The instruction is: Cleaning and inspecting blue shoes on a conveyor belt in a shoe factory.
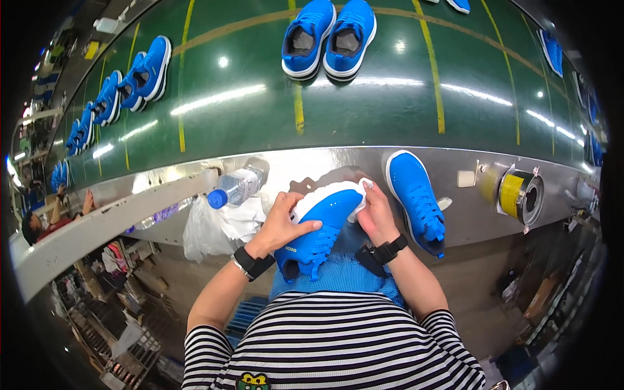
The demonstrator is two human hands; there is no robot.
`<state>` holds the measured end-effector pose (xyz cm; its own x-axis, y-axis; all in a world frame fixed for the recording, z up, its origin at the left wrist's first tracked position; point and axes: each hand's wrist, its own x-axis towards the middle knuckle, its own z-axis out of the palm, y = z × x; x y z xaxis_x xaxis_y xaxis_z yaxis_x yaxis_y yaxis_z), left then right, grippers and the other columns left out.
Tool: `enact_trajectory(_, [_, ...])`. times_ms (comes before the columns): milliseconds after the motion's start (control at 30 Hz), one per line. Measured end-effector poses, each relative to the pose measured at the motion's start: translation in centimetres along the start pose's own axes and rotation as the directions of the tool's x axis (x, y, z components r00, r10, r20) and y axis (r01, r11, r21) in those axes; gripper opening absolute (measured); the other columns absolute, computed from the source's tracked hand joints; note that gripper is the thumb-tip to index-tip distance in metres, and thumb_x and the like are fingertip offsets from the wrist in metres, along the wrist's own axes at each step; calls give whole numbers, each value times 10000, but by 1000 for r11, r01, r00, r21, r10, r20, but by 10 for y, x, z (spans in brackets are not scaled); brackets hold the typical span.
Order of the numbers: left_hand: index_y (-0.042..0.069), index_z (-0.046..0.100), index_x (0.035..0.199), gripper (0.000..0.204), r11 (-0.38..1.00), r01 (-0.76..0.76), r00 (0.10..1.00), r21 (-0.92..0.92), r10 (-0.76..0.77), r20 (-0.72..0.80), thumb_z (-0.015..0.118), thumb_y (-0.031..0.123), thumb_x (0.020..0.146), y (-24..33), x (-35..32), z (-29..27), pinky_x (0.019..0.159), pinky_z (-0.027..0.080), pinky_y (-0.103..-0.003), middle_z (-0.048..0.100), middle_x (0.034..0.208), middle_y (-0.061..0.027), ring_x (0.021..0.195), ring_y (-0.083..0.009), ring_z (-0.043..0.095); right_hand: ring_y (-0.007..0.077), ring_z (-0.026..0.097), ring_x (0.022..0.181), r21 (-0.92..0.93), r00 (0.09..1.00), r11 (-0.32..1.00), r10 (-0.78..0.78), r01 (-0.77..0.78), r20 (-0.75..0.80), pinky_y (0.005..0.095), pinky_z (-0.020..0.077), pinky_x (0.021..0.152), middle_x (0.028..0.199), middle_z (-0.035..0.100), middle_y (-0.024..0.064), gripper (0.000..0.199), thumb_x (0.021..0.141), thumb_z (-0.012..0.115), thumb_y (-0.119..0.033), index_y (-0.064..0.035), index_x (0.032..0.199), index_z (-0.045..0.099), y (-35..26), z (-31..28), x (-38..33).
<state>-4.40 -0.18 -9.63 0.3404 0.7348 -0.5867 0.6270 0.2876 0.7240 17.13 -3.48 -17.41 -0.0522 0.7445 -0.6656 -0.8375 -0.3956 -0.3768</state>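
Gripping a blue shoe (323,224), hands (281,224) beside a yellow tape roll (513,194).

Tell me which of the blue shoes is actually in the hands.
The blue shoe in front of the striped shirt: the left hand grips its side, the right hand presses a white cloth to its toe. The others lie untouched on the metal ledge and green belt.

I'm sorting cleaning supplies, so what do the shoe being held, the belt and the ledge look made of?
The shoe in the left hand looks like blue mesh or knit fabric, matte, with laces and a white rubbery sole. The belt seems glossy green rubber or plastic, mirroring lamps. The ledge looks like brushed metal, grey with soft glare.
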Motion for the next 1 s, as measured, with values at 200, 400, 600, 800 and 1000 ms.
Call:
enact_trajectory(200, [6, 496, 1107, 665, 986, 34, 999, -165, -32, 14, 775, 403, 652, -9, -14, -13, 793, 448, -318, 550, 1009, -163, 906, -242, 549, 267, 540, 1057, 106, 999, 994, 32, -29, -27, 394, 424, 934, 1087, 568, 152, 214, 942, 418, -139, -17, 1099, 497, 21, 19, 2])
enact_trajectory(400, [-9, 468, 1171, 644, 986, 34, 994, -162, -17, 104, 714, 394, 732, -39, -25, -20, 864, 439, -327, 577, 1078, -175, 1006, -263, 559, 96, 544, 818, -312, 960, 927, -256, 210, -116, 239, 447, 742, 913, 580, 40, 130, 892, 549, -98, -24, 998, 529, 29, 34, -22])
enact_trajectory(600, [-54, 476, 1235, 432, 871, 163, 973, -463, -65, 221, 418, 263, 948, -48, -40, -37, 886, 429, -269, 564, 1158, -119, 1011, -147, 543, 67, 543, 748, -608, 901, 711, -433, 353, 17, 199, 439, 655, 856, 591, 11, 108, 881, 573, -96, -34, 968, 561, 25, 66, -56])
enact_trajectory(800, [-53, 515, 1203, 366, 878, 118, 942, -463, 49, 332, 456, 184, 930, -50, -55, -59, 883, 425, -255, 590, 1117, -105, 984, -138, 550, 129, 574, 758, -870, 865, 188, -325, 456, 384, 247, 455, 674, 792, 589, 41, 82, 825, 572, -13, -14, 898, 610, 25, 113, -63])
enact_trajectory(1000, [-45, 519, 1208, 336, 842, 213, 922, -495, -5, 387, 461, 103, 912, -66, -57, -65, 837, 435, -245, 607, 1073, -89, 933, -118, 556, 318, 546, 799, -644, 685, -420, -67, 640, 725, 395, 449, 699, 791, 577, 130, 115, 715, 574, 8, -37, 812, 617, 42, 139, -62])
